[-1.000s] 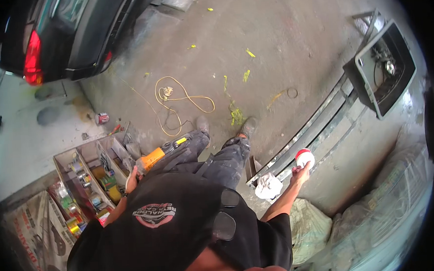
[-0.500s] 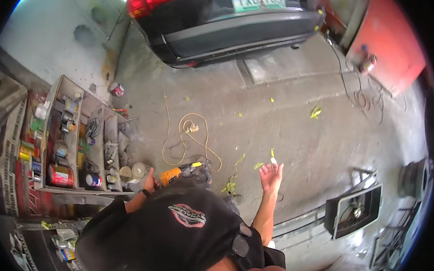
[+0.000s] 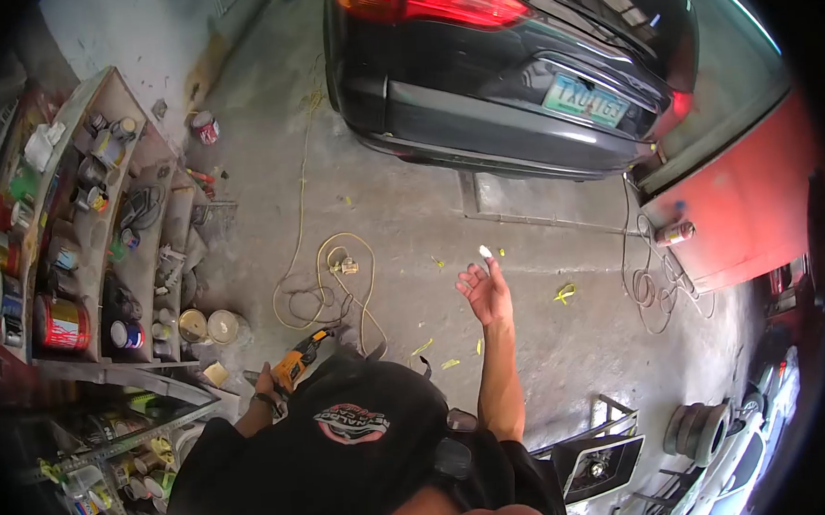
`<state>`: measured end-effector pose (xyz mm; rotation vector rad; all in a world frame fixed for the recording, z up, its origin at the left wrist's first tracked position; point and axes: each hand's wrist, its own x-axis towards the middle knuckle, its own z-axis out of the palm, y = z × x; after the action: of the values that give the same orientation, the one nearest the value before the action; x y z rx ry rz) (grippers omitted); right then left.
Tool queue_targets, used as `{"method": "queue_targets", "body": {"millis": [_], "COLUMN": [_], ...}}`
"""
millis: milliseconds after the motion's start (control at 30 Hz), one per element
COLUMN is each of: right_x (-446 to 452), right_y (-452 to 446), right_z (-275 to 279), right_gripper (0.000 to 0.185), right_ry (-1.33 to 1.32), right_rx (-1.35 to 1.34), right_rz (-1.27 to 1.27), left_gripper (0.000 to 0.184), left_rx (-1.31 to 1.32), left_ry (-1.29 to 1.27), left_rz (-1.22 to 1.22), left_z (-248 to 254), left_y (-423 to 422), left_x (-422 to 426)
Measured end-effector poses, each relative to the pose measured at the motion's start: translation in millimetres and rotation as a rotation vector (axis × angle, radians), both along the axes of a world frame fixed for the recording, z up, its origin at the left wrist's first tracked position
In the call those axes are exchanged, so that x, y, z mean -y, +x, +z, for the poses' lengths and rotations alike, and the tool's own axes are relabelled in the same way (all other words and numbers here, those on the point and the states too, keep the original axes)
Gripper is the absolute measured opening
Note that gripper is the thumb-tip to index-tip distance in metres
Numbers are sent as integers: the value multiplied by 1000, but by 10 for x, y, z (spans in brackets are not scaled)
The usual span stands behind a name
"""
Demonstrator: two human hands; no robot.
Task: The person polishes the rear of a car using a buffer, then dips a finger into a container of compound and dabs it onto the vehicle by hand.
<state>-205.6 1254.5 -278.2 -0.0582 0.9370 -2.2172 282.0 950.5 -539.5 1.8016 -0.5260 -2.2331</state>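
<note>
My left hand [image 3: 266, 383] is low on the left, beside my body, closed round the rear of an orange and black power tool [image 3: 292, 363]. The tool's exact kind cannot be made out, and its far end is partly hidden by my black shirt. Out in front, my right hand [image 3: 486, 293] is raised over the concrete floor with its fingers apart and nothing in it. A white covering [image 3: 485, 251] sits on one of its fingertips. Beyond both hands stands the rear of a black car [image 3: 499, 127].
A wooden shelf [image 3: 102, 213] with several cans stands at left. A yellowish cord [image 3: 369, 288] loops across the floor to a small box [image 3: 344, 267]. Yellow scraps [image 3: 565, 293] lie about. At right are a red panel [image 3: 735, 189], a coiled hose [image 3: 652, 287] and a work lamp [image 3: 599, 471].
My view has turned and moved nearer the car, which now fills more of the upper right. My left hand and the power tool show lower and further left; my right hand appears higher.
</note>
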Motion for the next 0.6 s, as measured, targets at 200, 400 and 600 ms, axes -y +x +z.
{"method": "queue_targets", "body": {"millis": [200, 400, 600], "right_x": [1198, 2228, 2949], "right_y": [-812, -1669, -2609], "right_z": [288, 841, 1182], "right_gripper": [42, 52, 55], "right_ry": [231, 391, 518], "right_rx": [-155, -465, -847], "right_rz": [165, 283, 351], "left_gripper": [56, 50, 39], "left_rx": [-37, 22, 111], "left_ry": [-111, -68, -142], "left_rz": [-132, 34, 77], "left_z": [-230, 301, 116], "left_y": [237, 30, -38], "left_x": [6, -303, -762]}}
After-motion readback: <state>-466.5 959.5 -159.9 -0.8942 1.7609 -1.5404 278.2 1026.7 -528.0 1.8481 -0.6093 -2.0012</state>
